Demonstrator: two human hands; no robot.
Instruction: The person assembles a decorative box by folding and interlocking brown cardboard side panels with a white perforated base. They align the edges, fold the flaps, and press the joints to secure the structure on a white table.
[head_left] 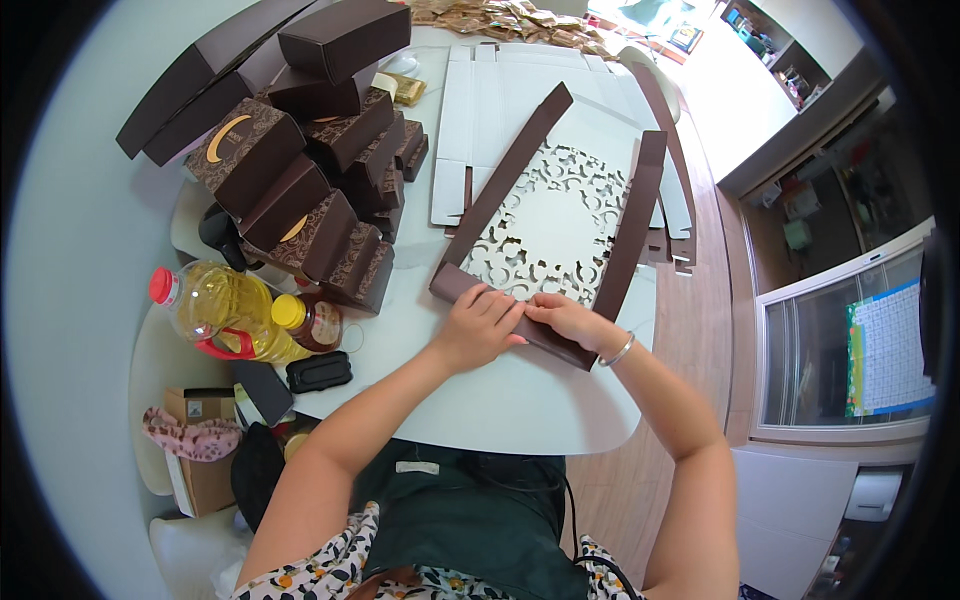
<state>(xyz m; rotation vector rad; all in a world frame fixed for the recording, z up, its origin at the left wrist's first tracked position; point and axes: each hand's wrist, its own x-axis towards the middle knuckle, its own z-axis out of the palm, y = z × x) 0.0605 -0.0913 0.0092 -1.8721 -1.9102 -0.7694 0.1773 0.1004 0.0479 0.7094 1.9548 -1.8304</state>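
Both hands press flat, fingers together, on the near brown flap of the cut-out box blank (pixel 545 235): left hand (pixel 480 325) beside right hand (pixel 565 318), gripping nothing else. The blank lies on the table (pixel 520 400), stretching away from them. Uneven pressure could crease the flap crooked or tear the lacy white panel; left of the hands, the oil bottle (pixel 215 305) stands clear.

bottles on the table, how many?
2. A large clear plastic bottle of yellow oil with a red cap lies at the table's left edge; a small dark bottle with a yellow cap lies right beside it. Others may hide behind the boxes.
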